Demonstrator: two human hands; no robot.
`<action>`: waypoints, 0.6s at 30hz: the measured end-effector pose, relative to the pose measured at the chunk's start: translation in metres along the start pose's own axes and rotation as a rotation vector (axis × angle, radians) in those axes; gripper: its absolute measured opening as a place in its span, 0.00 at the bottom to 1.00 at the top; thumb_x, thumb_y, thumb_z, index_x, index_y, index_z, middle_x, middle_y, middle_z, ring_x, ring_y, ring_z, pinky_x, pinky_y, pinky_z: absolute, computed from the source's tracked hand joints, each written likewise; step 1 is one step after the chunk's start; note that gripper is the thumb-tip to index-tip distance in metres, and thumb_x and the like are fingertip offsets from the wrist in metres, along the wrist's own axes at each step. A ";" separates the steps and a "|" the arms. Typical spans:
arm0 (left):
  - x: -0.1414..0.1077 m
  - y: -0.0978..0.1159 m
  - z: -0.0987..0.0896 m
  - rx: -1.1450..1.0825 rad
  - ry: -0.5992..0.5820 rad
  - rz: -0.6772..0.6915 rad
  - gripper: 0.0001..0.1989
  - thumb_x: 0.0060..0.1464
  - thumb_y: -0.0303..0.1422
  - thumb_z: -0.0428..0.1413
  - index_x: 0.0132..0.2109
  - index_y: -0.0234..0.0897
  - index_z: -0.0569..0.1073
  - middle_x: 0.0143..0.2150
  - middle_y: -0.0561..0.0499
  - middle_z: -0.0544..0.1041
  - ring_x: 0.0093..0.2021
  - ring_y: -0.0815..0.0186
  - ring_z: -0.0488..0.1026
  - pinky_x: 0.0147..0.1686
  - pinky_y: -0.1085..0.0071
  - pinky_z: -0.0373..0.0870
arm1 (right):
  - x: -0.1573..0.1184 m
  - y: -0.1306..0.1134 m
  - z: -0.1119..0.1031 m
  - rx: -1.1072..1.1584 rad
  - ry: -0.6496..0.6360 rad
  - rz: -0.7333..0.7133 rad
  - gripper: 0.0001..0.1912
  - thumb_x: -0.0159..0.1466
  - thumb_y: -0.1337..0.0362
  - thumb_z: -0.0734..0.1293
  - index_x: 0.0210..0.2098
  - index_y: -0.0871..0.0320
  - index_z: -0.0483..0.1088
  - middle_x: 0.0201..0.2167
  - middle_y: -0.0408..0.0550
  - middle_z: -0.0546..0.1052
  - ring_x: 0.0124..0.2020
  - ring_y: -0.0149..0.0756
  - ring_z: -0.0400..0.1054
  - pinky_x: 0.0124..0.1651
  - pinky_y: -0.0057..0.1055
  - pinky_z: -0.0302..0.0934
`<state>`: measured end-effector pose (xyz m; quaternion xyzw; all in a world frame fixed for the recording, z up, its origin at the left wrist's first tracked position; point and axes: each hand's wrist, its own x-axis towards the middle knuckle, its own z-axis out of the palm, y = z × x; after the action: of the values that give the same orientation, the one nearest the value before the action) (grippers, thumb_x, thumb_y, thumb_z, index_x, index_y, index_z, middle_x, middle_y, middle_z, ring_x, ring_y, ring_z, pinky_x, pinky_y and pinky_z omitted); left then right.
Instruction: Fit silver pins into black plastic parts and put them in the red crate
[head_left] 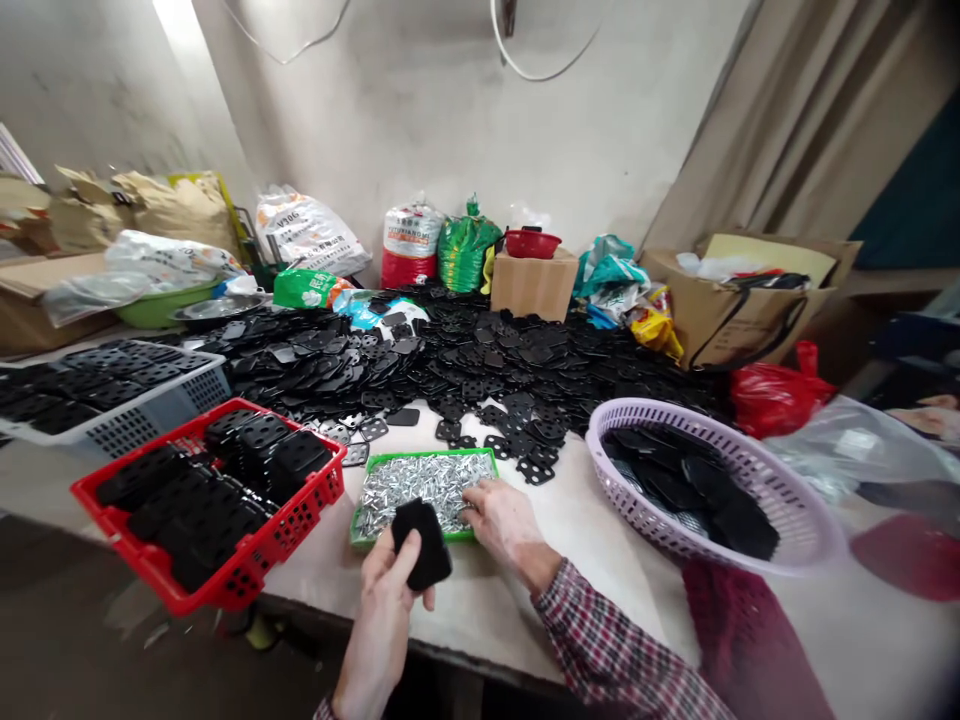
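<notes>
Smooth and matt on the black plate [433,562], like plastic. Bright, shiny metal in the small pins [416,478]. Moulded plastic in the green tray [435,455] and lilac basket [637,530]; glossier in the red basket [306,502]. Dull, papery cardboard in the plain box [534,287]. Woven cloth in the checked sleeve [600,630]. Thin, glossy, crinkled plastic in the red bag [776,398].

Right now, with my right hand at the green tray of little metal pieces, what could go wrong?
The metal pieces fill a shallow green tray, so a bump from your right hand could spill some.
The red basket appears to jut past the edge of the table, so a knock might tip it.
Your left hand holds a black plate near the tray's front rim; if it slipped, it could scatter pieces.
</notes>
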<state>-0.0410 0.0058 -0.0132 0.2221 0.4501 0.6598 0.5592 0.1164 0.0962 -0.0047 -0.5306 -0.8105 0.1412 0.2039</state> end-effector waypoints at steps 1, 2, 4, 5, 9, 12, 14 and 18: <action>-0.002 -0.001 0.003 -0.005 -0.012 -0.002 0.18 0.48 0.38 0.65 0.45 0.36 0.75 0.40 0.50 0.75 0.30 0.69 0.70 0.20 0.74 0.66 | 0.005 -0.005 0.007 -0.021 -0.008 -0.003 0.07 0.61 0.69 0.65 0.28 0.58 0.74 0.33 0.50 0.76 0.38 0.41 0.69 0.40 0.32 0.60; -0.004 -0.001 0.004 -0.012 -0.012 0.001 0.18 0.48 0.39 0.65 0.45 0.37 0.75 0.42 0.49 0.75 0.30 0.69 0.71 0.21 0.74 0.67 | 0.010 -0.009 0.013 -0.036 -0.016 -0.006 0.06 0.60 0.69 0.66 0.27 0.58 0.74 0.33 0.51 0.76 0.38 0.41 0.69 0.40 0.32 0.60; -0.004 0.001 0.006 -0.024 0.013 0.013 0.19 0.48 0.40 0.64 0.46 0.37 0.75 0.44 0.47 0.75 0.32 0.67 0.72 0.22 0.73 0.68 | 0.016 -0.013 0.021 -0.043 -0.028 -0.014 0.07 0.60 0.70 0.66 0.25 0.58 0.73 0.32 0.51 0.76 0.38 0.41 0.69 0.41 0.32 0.60; -0.003 0.003 0.005 -0.025 0.023 0.018 0.20 0.48 0.41 0.64 0.47 0.37 0.75 0.45 0.47 0.75 0.32 0.67 0.72 0.22 0.73 0.68 | 0.017 -0.013 0.022 -0.035 -0.030 -0.019 0.08 0.61 0.70 0.66 0.25 0.58 0.73 0.31 0.51 0.76 0.37 0.41 0.69 0.40 0.32 0.60; 0.001 0.009 0.000 0.006 0.013 0.036 0.20 0.52 0.39 0.62 0.50 0.37 0.74 0.46 0.46 0.74 0.33 0.66 0.72 0.22 0.73 0.67 | 0.015 -0.004 0.018 0.074 0.003 -0.025 0.10 0.64 0.69 0.63 0.29 0.56 0.74 0.35 0.47 0.76 0.37 0.36 0.69 0.40 0.29 0.60; 0.001 0.007 -0.001 0.059 0.025 0.047 0.20 0.52 0.40 0.62 0.51 0.37 0.73 0.46 0.46 0.74 0.32 0.67 0.71 0.22 0.73 0.68 | 0.013 0.006 0.011 0.189 0.055 0.010 0.11 0.64 0.69 0.61 0.31 0.55 0.75 0.33 0.46 0.77 0.34 0.35 0.69 0.39 0.29 0.60; 0.000 0.005 0.001 0.093 0.013 0.042 0.21 0.52 0.40 0.61 0.51 0.38 0.73 0.46 0.46 0.74 0.32 0.67 0.71 0.22 0.73 0.68 | 0.013 0.009 0.007 0.266 0.080 0.034 0.12 0.64 0.67 0.61 0.28 0.56 0.74 0.29 0.46 0.76 0.32 0.36 0.69 0.38 0.30 0.61; -0.002 0.003 0.008 0.104 -0.075 0.021 0.18 0.54 0.40 0.60 0.49 0.37 0.74 0.41 0.47 0.74 0.32 0.67 0.69 0.22 0.74 0.66 | 0.010 0.004 -0.003 0.462 0.086 0.052 0.13 0.66 0.62 0.59 0.37 0.57 0.74 0.27 0.44 0.75 0.28 0.34 0.70 0.33 0.30 0.64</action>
<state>-0.0356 0.0072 -0.0067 0.2802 0.4603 0.6325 0.5564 0.1176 0.1075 -0.0026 -0.4962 -0.7331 0.3055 0.3507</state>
